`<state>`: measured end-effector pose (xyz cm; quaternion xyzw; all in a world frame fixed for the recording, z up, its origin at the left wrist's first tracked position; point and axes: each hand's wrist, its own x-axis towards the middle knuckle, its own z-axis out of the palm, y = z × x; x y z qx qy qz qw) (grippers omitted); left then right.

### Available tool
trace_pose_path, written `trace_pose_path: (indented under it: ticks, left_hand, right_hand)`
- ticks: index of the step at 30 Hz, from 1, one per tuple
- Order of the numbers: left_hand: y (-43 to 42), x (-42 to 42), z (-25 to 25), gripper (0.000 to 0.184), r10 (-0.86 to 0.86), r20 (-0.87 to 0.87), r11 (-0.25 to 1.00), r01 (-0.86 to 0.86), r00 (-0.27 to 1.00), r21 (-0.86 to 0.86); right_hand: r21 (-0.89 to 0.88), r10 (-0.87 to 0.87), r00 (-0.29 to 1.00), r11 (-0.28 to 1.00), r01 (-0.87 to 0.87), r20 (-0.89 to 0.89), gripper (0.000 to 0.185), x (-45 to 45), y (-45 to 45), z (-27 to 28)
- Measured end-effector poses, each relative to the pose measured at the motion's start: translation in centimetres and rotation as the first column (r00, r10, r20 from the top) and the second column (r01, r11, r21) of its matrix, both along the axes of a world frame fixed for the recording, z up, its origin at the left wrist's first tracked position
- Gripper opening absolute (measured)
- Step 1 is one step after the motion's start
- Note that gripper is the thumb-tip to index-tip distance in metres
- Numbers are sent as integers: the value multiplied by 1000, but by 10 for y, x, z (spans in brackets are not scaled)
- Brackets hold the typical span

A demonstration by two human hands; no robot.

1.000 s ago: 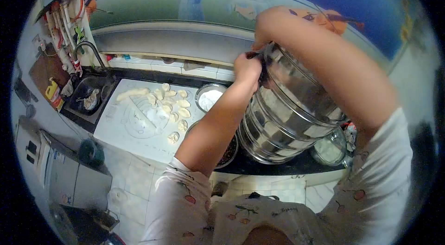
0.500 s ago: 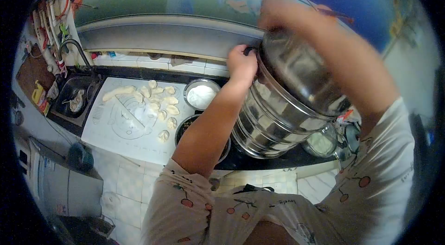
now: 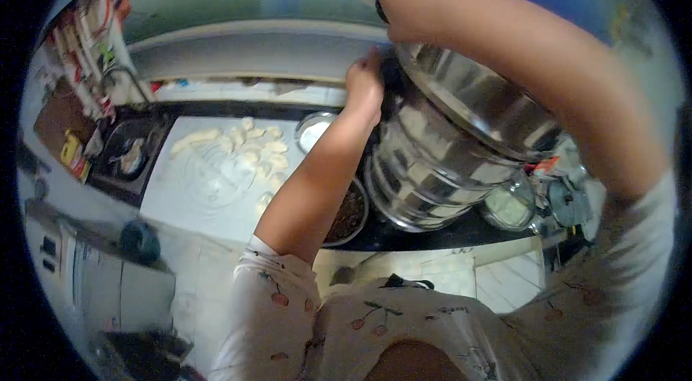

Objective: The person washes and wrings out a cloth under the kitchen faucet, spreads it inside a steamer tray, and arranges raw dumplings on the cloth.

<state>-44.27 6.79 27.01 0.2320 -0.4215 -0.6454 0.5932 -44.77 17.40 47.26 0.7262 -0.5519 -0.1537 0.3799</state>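
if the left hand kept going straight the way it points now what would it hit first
Probably the grey panel behind the counter, which lies ahead of the left hand in the picture, though blur and the single view leave depth unclear.

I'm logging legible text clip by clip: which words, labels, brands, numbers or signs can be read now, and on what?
No text can be read.
Shirt: lettering on the front, too blurred.
White mat: faint printed markings, too blurred.
Yellow bottle: any label is too small and blurred.
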Motion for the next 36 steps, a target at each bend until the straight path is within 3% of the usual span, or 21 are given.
trace_pose_path:
  ticks: [2, 3, 4, 6, 8, 9, 11, 13, 14, 15, 17, 20, 23, 25, 28, 31, 32, 35, 36]
  left_hand:
    - [41, 45, 31, 65, -12, -36, 996, 15, 999, 93]
    - [54, 71, 40, 78, -77, -66, 987, 85, 995, 137]
    - [57, 98, 46, 88, -234, -199, 957, 262, 952, 126]
    - [83, 160, 60, 99, -306, -294, 925, 356, 905, 131]
    - [109, 214, 68, 94, -240, -282, 935, 299, 929, 190]
    - [135, 233, 73, 91, -317, -278, 912, 372, 907, 174]
    - [160, 265, 54, 63, -75, -62, 980, 86, 995, 181]
    - [167, 322, 17, 33, 51, 38, 924, -62, 998, 378]
    - [179, 339, 11, 25, 91, 43, 906, -101, 995, 412]
    - [192, 358, 4, 17, 129, 42, 889, -135, 991, 438]
    - [199, 401, -30, 20, 270, 159, 796, -313, 950, 518]
    - [190, 494, -95, 28, 291, 297, 704, -413, 910, 578]
    - [159, 591, -176, 40, 158, 373, 687, -373, 914, 624]
    - [133, 638, -209, 34, 126, 490, 687, -432, 863, 584]
    - [86, 683, -246, 42, 56, 399, 721, -314, 915, 618]
    - [32, 715, -259, 44, -29, 514, 709, -345, 857, 615]
    - [13, 717, -248, 46, -141, 559, 685, -327, 817, 651]
    - [-35, 702, -216, 46, -261, 506, 622, -257, 822, 740]
    - [-59, 739, -286, 47, -306, 447, 722, -101, 840, 684]
  right_hand:
    - [216, -69, 986, 971, 101, -151, 33, 28, 23, 4]
    - [142, 216, 976, 968, -209, -39, 25, 32, 36, -7]
    - [30, 484, 873, 873, -486, 53, 17, 28, 45, -19]
    - [-29, 816, 567, 573, -819, 111, 12, 22, 37, -60]
    - [-21, 871, 472, 479, -878, 137, 12, 58, 56, -74]
    - [27, 813, 565, 568, -823, 140, 12, 74, 79, -80]
    - [104, 824, 528, 518, -849, 207, 15, 105, 95, -87]
    - [164, 890, 392, 361, -918, 233, 20, 133, 87, -120]
    - [206, 903, 388, 350, -914, 184, 24, 147, 87, -137]
    - [183, 883, 399, 362, -914, 246, 26, 163, 88, -150]
    - [139, 831, 415, 393, -909, 370, 32, 191, 87, -178]
    - [-176, 834, -9, 106, -979, 552, 38, 231, 63, -244]
    - [188, 647, 287, 220, -957, 707, 38, 250, 24, -270]
    - [154, 553, 323, 330, -931, 768, 41, 253, -17, -311]
    - [245, 321, 453, 521, -818, 832, 48, 277, -57, -334]
    - [331, 107, 491, 613, -718, 865, 43, 321, -88, -386]
    - [189, 180, 395, 657, -730, 901, 35, 331, -94, -411]
    - [571, -375, 431, 542, -617, 821, 25, 371, -121, -401]
    - [491, -260, 426, 592, -639, 867, 23, 374, -127, -429]
